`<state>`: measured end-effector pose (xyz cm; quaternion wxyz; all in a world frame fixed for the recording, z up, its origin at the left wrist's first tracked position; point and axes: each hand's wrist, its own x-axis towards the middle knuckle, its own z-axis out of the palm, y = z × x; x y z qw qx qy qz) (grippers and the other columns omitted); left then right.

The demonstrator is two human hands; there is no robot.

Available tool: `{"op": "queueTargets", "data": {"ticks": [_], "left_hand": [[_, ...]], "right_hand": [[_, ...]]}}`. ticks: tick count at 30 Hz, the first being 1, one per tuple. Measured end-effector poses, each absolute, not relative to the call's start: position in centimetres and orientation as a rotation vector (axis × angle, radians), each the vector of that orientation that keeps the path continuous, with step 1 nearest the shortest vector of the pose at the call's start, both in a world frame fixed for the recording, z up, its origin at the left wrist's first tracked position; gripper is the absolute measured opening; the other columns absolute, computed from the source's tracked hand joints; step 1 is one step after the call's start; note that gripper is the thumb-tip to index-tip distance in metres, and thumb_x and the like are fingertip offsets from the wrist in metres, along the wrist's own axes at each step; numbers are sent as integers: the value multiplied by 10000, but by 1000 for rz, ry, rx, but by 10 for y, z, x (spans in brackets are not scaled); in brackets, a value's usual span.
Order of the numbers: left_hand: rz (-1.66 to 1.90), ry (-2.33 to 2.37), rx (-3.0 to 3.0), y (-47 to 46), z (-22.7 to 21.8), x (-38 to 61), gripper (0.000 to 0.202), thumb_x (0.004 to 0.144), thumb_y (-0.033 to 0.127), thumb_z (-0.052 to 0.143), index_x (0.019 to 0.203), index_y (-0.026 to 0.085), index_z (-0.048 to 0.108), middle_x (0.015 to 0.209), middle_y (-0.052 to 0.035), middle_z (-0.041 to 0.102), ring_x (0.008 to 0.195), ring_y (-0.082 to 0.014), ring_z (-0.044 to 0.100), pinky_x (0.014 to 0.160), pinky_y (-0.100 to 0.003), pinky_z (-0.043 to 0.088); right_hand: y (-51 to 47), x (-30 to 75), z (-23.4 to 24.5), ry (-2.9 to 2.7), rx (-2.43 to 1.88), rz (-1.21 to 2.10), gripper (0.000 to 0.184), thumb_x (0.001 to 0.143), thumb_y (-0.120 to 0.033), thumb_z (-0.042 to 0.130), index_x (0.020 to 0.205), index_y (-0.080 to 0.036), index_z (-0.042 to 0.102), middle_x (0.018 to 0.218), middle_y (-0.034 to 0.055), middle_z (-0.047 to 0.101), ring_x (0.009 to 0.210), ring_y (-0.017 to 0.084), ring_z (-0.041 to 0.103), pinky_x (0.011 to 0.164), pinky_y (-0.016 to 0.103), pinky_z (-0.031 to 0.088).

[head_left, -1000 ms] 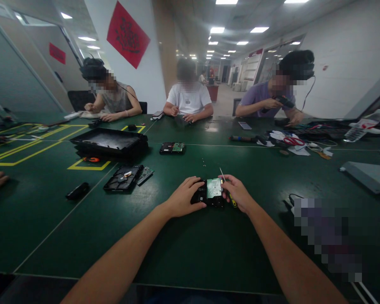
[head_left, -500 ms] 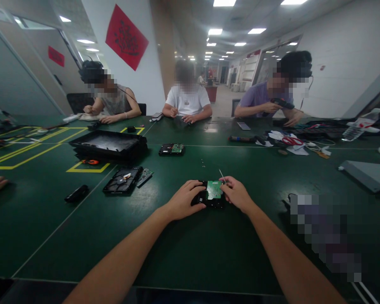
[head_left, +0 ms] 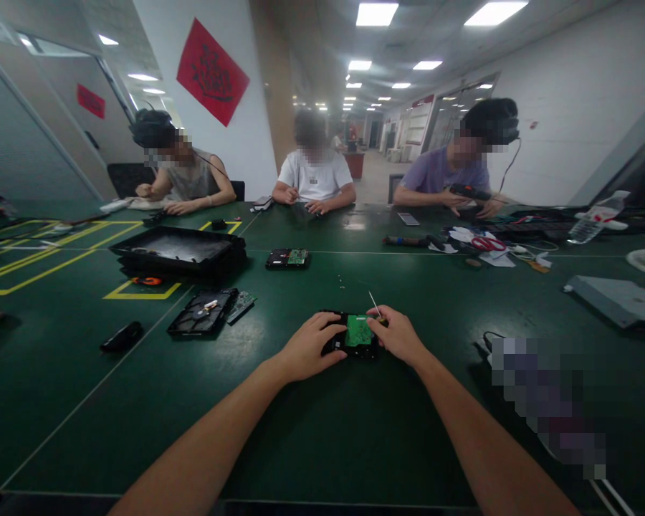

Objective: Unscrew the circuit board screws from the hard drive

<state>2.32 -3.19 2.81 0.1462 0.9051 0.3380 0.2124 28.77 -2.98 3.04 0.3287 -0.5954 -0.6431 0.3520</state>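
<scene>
A black hard drive [head_left: 353, 337] with a green circuit board on top lies on the green table [head_left: 322, 430] in front of me. My left hand [head_left: 306, 347] grips its left side, fingers curled over the edge. At the drive's right edge my right hand [head_left: 399, 333] is closed round a thin screwdriver [head_left: 375, 304]; the metal shaft sticks up and away from the fingers.
A stack of black trays [head_left: 180, 251], an opened drive [head_left: 204, 312], another drive [head_left: 287, 259] and a small black object [head_left: 121, 336] lie to the left. Three people sit across the table. Scissors and clutter [head_left: 486, 244] are at the right, a grey box [head_left: 615, 299] further right.
The drive has tipped from tilted toward me to lying flatter on the table. Both hands stayed on it. The view shifted slightly downward.
</scene>
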Motion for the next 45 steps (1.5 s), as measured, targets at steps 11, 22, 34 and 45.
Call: {"op": "queueTargets", "data": {"ticks": [11, 22, 34, 45], "left_hand": [[590, 961, 2622, -32, 27, 23, 515, 938, 429, 685, 1430, 332, 569, 1530, -91, 496, 1416, -330, 460, 1161, -570, 436], [625, 927, 2626, -31, 26, 23, 473, 943, 395, 685, 1405, 341, 601, 1539, -88, 495, 1413, -342, 466, 1174, -583, 416], [620, 908, 2649, -32, 23, 25, 423, 965, 374, 650, 1385, 340, 618, 1524, -79, 492, 1422, -330, 444, 1196, -581, 391], [524, 851, 2680, -36, 34, 24, 471, 940, 377, 675, 1403, 354, 593, 1568, -79, 441, 1447, -352, 418, 1223, -609, 317]], "right_hand": [[-32, 289, 32, -1716, -1637, 760, 321, 939, -463, 628, 1143, -219, 671, 858, 25, 727, 581, 144, 653, 543, 274, 518], [-29, 291, 29, -1709, -1673, 663, 193, 948, -351, 600, 1041, -218, 704, 842, 21, 735, 635, 148, 663, 627, 282, 515], [-25, 292, 22, -1835, -1660, 581, 273, 931, -454, 639, 1057, -220, 699, 868, 16, 722, 756, 167, 664, 689, 287, 476], [-26, 293, 23, -1866, -1656, 633, 295, 932, -463, 646, 1094, -222, 696, 891, 26, 724, 766, 171, 665, 662, 283, 469]]}}
